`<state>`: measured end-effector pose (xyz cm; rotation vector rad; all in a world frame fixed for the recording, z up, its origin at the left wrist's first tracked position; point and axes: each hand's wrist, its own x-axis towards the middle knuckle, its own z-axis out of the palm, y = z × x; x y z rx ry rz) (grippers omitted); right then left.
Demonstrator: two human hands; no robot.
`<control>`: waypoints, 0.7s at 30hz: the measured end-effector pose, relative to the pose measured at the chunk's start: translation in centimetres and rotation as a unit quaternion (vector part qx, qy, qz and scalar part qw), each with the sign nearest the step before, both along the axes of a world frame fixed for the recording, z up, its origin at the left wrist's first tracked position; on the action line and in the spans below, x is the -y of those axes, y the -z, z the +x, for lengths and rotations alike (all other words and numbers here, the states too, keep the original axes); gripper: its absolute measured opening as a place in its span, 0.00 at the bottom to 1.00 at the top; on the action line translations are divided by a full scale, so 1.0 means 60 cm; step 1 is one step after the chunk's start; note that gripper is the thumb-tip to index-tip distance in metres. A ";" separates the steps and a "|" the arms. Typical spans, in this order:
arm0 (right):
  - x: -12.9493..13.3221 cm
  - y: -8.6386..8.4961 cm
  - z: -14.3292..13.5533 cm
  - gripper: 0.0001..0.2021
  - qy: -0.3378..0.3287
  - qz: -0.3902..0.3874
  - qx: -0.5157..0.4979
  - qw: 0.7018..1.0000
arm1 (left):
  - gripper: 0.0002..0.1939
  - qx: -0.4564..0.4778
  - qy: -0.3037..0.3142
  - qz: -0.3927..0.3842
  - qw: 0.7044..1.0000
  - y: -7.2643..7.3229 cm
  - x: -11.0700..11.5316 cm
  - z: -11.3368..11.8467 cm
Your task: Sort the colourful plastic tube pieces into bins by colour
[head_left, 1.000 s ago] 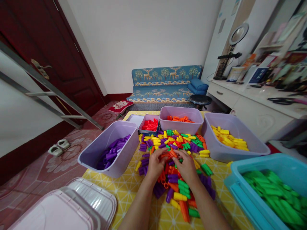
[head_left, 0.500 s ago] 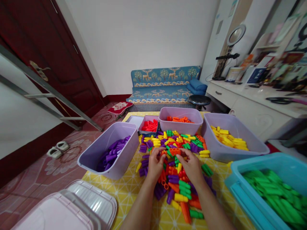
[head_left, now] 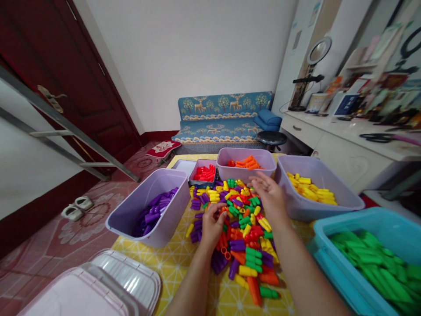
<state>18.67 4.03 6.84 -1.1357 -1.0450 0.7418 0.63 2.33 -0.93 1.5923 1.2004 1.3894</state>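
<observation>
A small orange piece is pinched between thumb and fingertips of the left hand, above the pile of mixed plastic pieces; the right hand is spread open, nothing visibly held, by the 4 o'clock corner of the lilac bin. Orange pieces lie in that bin, at the pile's 12 o'clock. Any release is best made low inside the rim.

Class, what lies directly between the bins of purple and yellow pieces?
The head view shows a multicoloured heap of pieces, with the left hand and right hand over it.
</observation>
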 end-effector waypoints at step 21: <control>0.051 0.105 -0.028 0.15 -0.043 -0.005 0.417 0.908 | 0.15 0.019 0.033 -0.023 0.999 0.008 0.007 0.006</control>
